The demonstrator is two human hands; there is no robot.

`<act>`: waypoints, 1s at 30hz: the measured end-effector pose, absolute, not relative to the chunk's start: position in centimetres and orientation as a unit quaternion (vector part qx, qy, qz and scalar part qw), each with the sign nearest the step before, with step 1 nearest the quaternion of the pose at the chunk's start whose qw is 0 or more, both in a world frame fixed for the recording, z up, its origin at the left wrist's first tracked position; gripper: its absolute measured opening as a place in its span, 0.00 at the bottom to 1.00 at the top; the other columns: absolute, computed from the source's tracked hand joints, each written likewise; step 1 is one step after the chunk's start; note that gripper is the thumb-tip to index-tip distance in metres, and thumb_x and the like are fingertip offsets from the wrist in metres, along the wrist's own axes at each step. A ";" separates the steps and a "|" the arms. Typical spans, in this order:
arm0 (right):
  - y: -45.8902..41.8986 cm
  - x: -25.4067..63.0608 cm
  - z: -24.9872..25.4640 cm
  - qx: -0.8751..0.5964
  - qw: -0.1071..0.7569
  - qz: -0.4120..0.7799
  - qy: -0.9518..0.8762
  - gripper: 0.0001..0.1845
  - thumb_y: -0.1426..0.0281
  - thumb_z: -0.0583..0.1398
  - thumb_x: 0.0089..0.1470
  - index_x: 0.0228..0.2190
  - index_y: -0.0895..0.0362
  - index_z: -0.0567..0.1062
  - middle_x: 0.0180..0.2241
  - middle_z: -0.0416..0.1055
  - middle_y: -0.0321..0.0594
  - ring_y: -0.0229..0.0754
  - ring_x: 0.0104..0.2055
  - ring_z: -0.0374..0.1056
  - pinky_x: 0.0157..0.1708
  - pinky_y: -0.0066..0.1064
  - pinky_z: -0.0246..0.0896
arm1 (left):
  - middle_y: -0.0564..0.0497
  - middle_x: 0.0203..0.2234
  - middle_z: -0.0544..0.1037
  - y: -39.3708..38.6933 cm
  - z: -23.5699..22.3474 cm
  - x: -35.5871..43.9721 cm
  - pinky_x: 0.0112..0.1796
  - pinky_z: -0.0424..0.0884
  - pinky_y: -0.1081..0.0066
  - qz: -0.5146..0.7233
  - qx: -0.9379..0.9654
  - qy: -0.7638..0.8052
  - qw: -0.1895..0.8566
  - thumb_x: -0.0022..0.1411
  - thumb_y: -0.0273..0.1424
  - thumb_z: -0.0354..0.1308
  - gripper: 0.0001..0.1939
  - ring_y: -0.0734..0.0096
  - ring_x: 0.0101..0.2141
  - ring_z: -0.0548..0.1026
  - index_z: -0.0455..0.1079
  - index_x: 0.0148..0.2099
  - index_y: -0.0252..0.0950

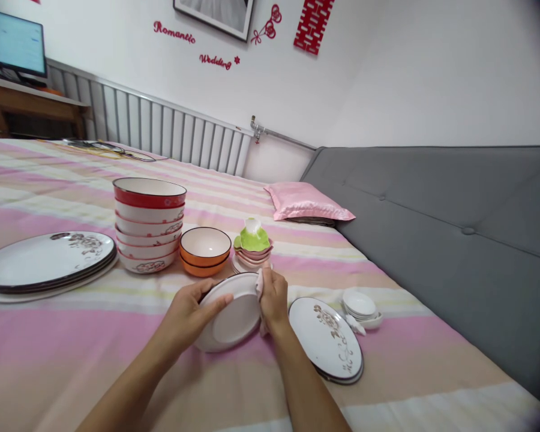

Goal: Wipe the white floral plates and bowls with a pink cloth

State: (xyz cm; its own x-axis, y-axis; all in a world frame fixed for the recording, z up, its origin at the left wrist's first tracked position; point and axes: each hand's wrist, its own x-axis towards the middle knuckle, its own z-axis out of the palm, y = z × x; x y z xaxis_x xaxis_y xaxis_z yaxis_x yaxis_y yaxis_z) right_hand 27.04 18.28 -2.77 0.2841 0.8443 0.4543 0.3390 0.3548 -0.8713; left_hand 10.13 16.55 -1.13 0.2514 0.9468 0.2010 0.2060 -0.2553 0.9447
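A white plate (234, 321) with a dark rim is held up and tilted, its underside towards me. My left hand (191, 312) grips its left edge, thumb across the underside. At the right edge, my right hand (273, 297) is closed on a pale cloth (261, 300) pressed against the rim. Just behind the plate stand two orange bowls (204, 264), nested, and a pile of small dishes topped by a green leaf-shaped dish (254, 239). To the right of my right hand lies a stack of oval plates (326, 336) with brown flower patterns.
Left on the striped bedspread (117, 354) are a tall stack of red-and-white bowls (148, 231) and a pile of larger oval plates (49, 261). Small white dishes (360, 304) sit at right. Farther back are a pink pillow (306, 201), the grey headboard (423, 198) and cables (112, 149).
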 end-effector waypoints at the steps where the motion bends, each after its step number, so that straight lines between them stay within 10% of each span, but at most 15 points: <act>1: 18.5 27.0 -3.1 -0.537 0.609 0.225 -0.539 0.31 0.52 0.44 0.60 0.11 0.53 0.59 0.12 0.59 0.31 0.36 0.18 0.57 0.25 0.28 0.54 | 0.48 0.31 0.79 16.6 -1.1 10.0 0.28 0.68 0.73 0.429 0.658 0.437 0.437 0.52 0.43 0.60 0.19 0.63 0.31 0.74 0.74 0.39 0.34; 12: 18.5 26.2 -3.5 -0.537 0.636 0.267 -0.486 0.31 0.51 0.45 0.59 0.12 0.55 0.60 0.12 0.58 0.31 0.35 0.18 0.56 0.24 0.27 0.52 | 0.53 0.22 0.75 16.4 -0.4 9.6 0.22 0.61 0.77 0.441 0.605 0.483 0.454 0.49 0.44 0.60 0.17 0.71 0.24 0.70 0.73 0.30 0.34; 22: 15.8 24.3 -2.0 -0.510 0.558 0.100 -0.647 0.23 0.60 0.46 0.62 0.19 0.55 0.64 0.17 0.66 0.34 0.37 0.24 0.62 0.30 0.28 0.54 | 0.54 0.15 0.69 15.5 0.0 9.6 0.23 0.55 0.74 0.443 0.704 0.540 0.131 0.58 0.49 0.48 0.23 0.74 0.18 0.64 0.74 0.29 0.36; 30: 14.7 22.9 -1.7 -0.433 0.552 -0.053 -0.710 0.15 0.65 0.52 0.59 0.44 0.56 0.71 0.34 0.72 0.41 0.41 0.35 0.67 0.36 0.30 0.58 | 0.55 0.12 0.63 15.0 -0.5 9.4 0.23 0.51 0.74 0.453 0.702 0.548 -0.043 0.62 0.44 0.47 0.23 0.77 0.16 0.59 0.68 0.21 0.36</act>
State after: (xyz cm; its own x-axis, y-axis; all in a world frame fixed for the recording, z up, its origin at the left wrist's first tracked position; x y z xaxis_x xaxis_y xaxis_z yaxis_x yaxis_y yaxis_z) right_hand 22.88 14.72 -1.66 -0.0150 0.5563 0.8309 0.6739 0.6195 -0.4026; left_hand 9.41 15.05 -0.55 -0.0105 0.7307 0.6826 0.8081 -0.3959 0.4362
